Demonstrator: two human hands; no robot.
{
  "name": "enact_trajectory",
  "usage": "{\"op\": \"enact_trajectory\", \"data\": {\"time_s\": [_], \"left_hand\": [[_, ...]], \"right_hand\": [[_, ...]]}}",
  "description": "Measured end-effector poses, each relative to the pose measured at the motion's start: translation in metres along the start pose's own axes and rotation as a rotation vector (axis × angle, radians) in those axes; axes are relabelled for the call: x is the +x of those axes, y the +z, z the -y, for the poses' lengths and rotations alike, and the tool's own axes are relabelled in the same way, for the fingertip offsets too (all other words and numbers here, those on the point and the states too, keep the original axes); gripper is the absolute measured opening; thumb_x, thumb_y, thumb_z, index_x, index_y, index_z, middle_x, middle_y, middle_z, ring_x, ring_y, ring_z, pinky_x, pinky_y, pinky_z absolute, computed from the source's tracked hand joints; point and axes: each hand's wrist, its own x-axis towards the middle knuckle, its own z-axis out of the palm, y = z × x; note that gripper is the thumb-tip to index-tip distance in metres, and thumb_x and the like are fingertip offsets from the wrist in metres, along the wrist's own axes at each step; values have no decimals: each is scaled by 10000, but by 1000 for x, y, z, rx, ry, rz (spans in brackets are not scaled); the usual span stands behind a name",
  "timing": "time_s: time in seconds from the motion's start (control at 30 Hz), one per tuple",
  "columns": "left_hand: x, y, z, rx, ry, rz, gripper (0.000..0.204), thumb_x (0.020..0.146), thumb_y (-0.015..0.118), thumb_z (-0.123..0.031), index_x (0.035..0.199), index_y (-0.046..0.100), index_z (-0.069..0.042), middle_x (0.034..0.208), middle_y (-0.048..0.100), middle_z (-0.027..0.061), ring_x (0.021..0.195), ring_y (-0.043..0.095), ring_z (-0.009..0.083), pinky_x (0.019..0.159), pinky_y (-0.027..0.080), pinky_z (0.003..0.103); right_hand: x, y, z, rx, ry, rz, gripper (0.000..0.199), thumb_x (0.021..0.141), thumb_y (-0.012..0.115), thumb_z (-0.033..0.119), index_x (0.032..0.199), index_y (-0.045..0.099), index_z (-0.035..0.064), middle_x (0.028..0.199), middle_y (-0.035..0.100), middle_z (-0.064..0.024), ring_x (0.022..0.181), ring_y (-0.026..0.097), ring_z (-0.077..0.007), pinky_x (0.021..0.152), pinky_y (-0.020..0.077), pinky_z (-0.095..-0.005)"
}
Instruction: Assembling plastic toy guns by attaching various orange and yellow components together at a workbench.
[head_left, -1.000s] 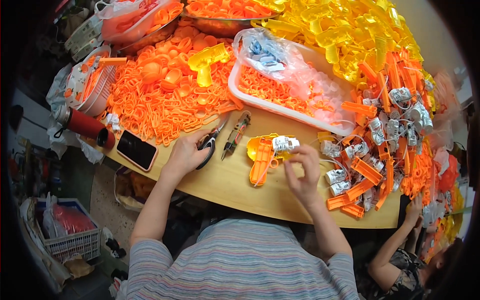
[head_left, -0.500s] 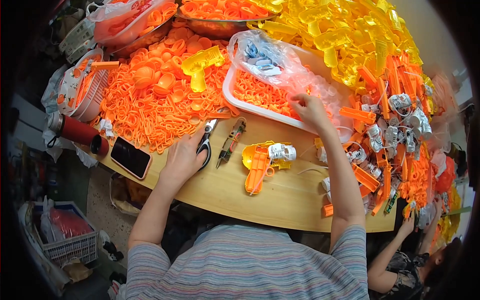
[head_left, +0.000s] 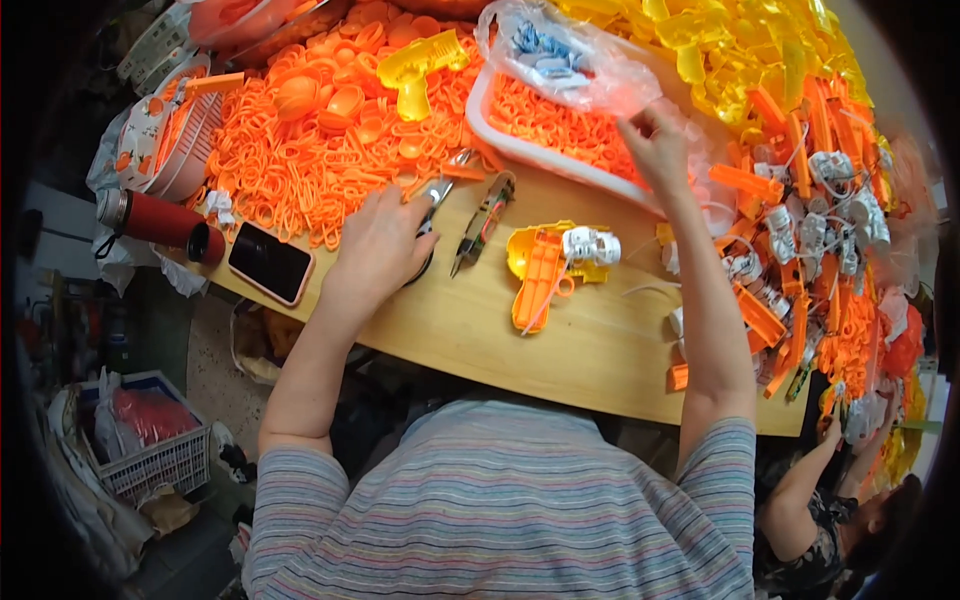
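My left hand (head_left: 378, 240) lies palm down on the table, fingers stretched out and open. It partly covers the black handles of a pair of scissors (head_left: 436, 192), beside the pile of orange plastic parts (head_left: 280, 165). Over the white tray (head_left: 575, 175), my right hand (head_left: 657, 150) is closed in a pinch near translucent pinkish pieces; what it holds, if anything, is too small to make out. Between my arms sits a toy gun assembly (head_left: 540, 280): yellow shell, orange grip piece, white mechanism. A slim, dark pointed tool (head_left: 483, 222) lies left of it.
A phone (head_left: 271, 262) and a red flask (head_left: 150, 222) lie at the left. A clear bag (head_left: 560, 60) rests on the tray. Yellow shells (head_left: 760, 60) heap at the back right, with orange-and-white assemblies (head_left: 800, 230) below. Another person's arm (head_left: 805, 480) shows at lower right.
The whole view has shifted, so the table sits higher in the picture. My left hand has slid forward over the scissors' handles. My right hand stays pinched over the tray, slightly farther forward.
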Motion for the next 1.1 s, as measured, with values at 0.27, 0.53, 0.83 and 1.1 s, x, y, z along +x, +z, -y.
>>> {"op": "enact_trajectory", "data": {"time_s": [0.27, 0.53, 0.83, 1.1], "left_hand": [[-24, 33, -71, -307, 744, -134, 365, 733, 684, -92, 1098, 670, -83, 1328, 510, 196, 1240, 480, 396, 1043, 392, 502], [-33, 75, -69, -355, 759, -144, 260, 784, 680, -106, 1042, 695, -79, 1359, 511, 167, 1277, 458, 375, 1063, 368, 514], [-37, 64, -62, -397, 784, -118, 152, 845, 676, -153, 977, 717, -89, 1303, 576, 124, 1253, 489, 356, 1040, 379, 504], [-27, 62, -91, -779, 759, -193, 240, 866, 668, -79, 1105, 692, -80, 1164, 613, 115, 1150, 554, 289, 984, 428, 405]], "right_hand": [[-19, -16, 38, 279, -201, -325, 98, 904, 696, 70, 857, 628, 17, 735, 590, 44, 625, 488, -34, 590, 426, -192], [-132, -40, 96, 571, 39, -182, 62, 942, 622, 31, 904, 575, 44, 807, 520, 16, 689, 471, -44, 616, 389, -201], [-219, -54, 112, 846, 399, -112, 67, 948, 602, 75, 982, 618, 19, 1135, 533, -87, 801, 572, -109, 731, 491, -260], [-235, -46, 125, 1537, 833, -67, 146, 965, 577, 142, 1075, 586, 47, 1171, 632, -116, 1033, 619, -207, 880, 531, -345]]}}
